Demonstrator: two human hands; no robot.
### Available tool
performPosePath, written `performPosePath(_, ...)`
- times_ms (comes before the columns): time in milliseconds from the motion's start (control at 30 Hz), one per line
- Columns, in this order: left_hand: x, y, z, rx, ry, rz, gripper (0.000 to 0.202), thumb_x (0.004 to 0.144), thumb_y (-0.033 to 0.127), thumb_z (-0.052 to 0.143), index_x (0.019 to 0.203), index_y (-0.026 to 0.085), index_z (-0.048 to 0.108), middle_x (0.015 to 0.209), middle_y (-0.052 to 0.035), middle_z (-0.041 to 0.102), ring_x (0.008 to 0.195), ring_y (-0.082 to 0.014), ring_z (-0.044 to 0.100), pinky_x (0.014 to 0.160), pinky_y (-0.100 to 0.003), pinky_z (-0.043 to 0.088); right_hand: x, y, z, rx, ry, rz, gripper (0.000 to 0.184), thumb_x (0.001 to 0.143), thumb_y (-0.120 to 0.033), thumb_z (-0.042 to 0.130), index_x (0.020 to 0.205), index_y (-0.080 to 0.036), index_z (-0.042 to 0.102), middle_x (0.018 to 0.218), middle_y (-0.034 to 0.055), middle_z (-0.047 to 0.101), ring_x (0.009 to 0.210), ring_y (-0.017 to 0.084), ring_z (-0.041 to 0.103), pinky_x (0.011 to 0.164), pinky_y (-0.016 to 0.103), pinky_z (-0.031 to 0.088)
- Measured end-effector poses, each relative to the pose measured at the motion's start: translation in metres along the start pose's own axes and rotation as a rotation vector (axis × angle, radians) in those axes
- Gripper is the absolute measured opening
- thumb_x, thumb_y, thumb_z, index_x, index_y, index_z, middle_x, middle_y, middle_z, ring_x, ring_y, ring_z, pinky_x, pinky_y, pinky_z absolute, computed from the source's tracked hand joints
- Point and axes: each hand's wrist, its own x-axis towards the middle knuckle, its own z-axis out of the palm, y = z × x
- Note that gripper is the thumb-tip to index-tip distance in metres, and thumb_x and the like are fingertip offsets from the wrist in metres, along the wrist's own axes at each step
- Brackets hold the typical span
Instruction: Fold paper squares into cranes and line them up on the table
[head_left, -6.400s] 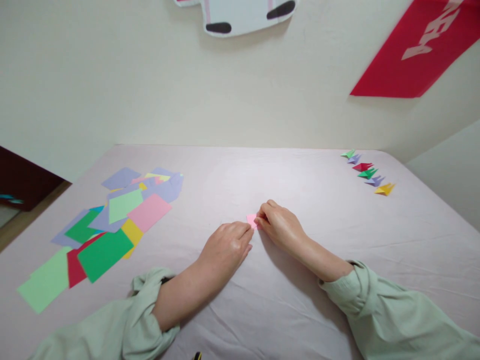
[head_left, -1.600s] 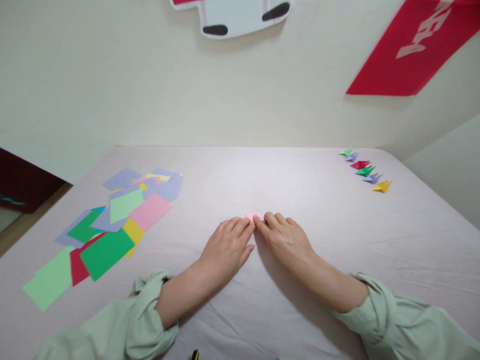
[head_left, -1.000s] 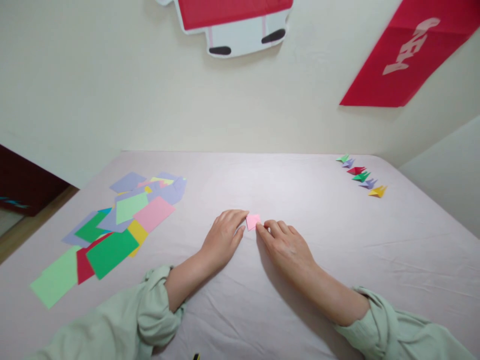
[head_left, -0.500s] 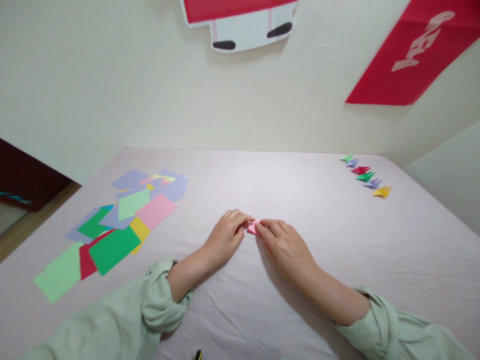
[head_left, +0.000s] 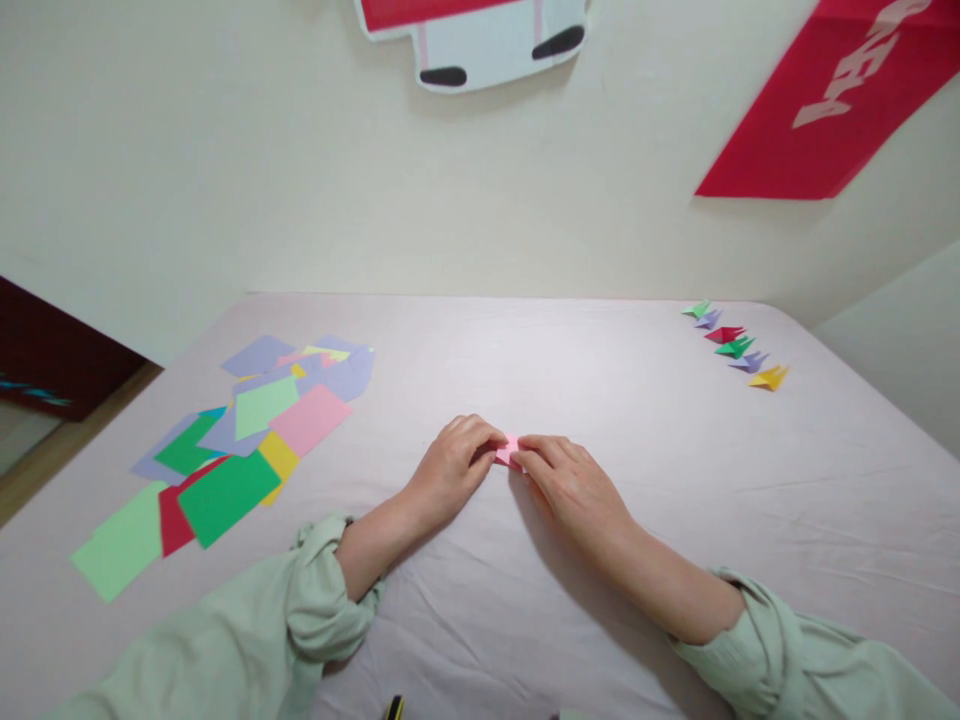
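A small folded piece of pink paper lies between my hands near the middle of the cloth-covered table. Its underside edge shows a deeper pink. My left hand grips its left end between thumb and fingers. From the other side, my right hand pinches the right end, and its fingertips cover part of the paper. Both hands rest low over the cloth, and the finer folds are too small to make out.
Loose coloured paper sheets overlap on the left of the table. Several folded paper figures stand in a slanting row at the far right. A yellow-and-black object shows at the bottom edge. The wall rises behind.
My right fingers have shifted slightly on the pink paper, so more of its light top face shows. The left hand keeps its hold. The whole view has tilted a little.
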Motion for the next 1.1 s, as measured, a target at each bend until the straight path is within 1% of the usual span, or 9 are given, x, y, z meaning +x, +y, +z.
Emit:
performPosePath(267,0.003,-0.001,-0.002,0.020,-0.026,0.009,0.013,0.088,0.012,0.057,0.087,0.020,0.066,0.092,-0.0025,0.060,0.093,-0.0175,0.054,0.085,-0.032,0.043,0.000,0.001,-0.001,0.009,0.000,-0.001,0.021,0.091,-0.010,0.057,0.111,-0.014,0.065,0.116,0.0103,0.066,0.103,0.025,0.059,0.085,0.040,0.051)
performPosePath(400,0.007,-0.002,-0.005,-0.005,-0.046,-0.014,0.011,0.088,0.016,0.059,0.083,0.020,0.067,0.091,-0.0028,0.060,0.093,-0.0176,0.054,0.085,-0.032,0.043,0.000,0.001,-0.001,0.016,0.002,0.002,0.022,0.090,-0.009,0.058,0.110,-0.014,0.065,0.115,0.0108,0.067,0.103,0.026,0.060,0.085,0.039,0.051)
performPosePath(567,0.013,0.002,-0.006,-0.031,-0.039,-0.051,0.010,0.084,0.012,0.062,0.078,0.019,0.066,0.091,-0.0029,0.059,0.092,-0.0177,0.055,0.085,-0.032,0.043,0.000,0.003,-0.003,0.071,-0.011,-0.002,0.023,0.090,-0.009,0.058,0.111,-0.014,0.066,0.114,0.0103,0.067,0.102,0.025,0.060,0.085,0.040,0.051)
performPosePath(667,0.016,0.004,-0.003,0.007,-0.027,-0.074,0.009,0.083,0.012,0.062,0.076,0.019,0.063,0.092,-0.0035,0.059,0.092,-0.0183,0.054,0.086,-0.033,0.043,0.000,0.005,-0.004,0.120,-0.035,-0.005,0.024,0.090,-0.009,0.057,0.111,-0.015,0.066,0.111,0.0098,0.068,0.100,0.024,0.061,0.084,0.039,0.051)
performPosePath(833,0.018,0.003,0.002,0.094,-0.029,-0.084,0.009,0.083,0.014,0.061,0.076,0.019,0.060,0.094,-0.0041,0.059,0.093,-0.0202,0.052,0.086,-0.035,0.043,0.000,0.007,-0.006,0.168,-0.044,-0.007,0.021,0.091,-0.008,0.054,0.105,-0.016,0.068,0.106,0.0089,0.069,0.097,0.022,0.061,0.085,0.037,0.050)
performPosePath(1100,0.020,0.005,0.004,0.135,-0.050,-0.074,0.010,0.086,0.015,0.056,0.077,0.020,0.055,0.093,-0.0039,0.059,0.094,-0.0211,0.052,0.085,-0.037,0.043,0.003,0.008,-0.011,0.138,-0.085,-0.014,0.018,0.092,-0.009,0.054,0.099,-0.018,0.069,0.099,0.0074,0.070,0.095,0.020,0.063,0.085,0.035,0.050)
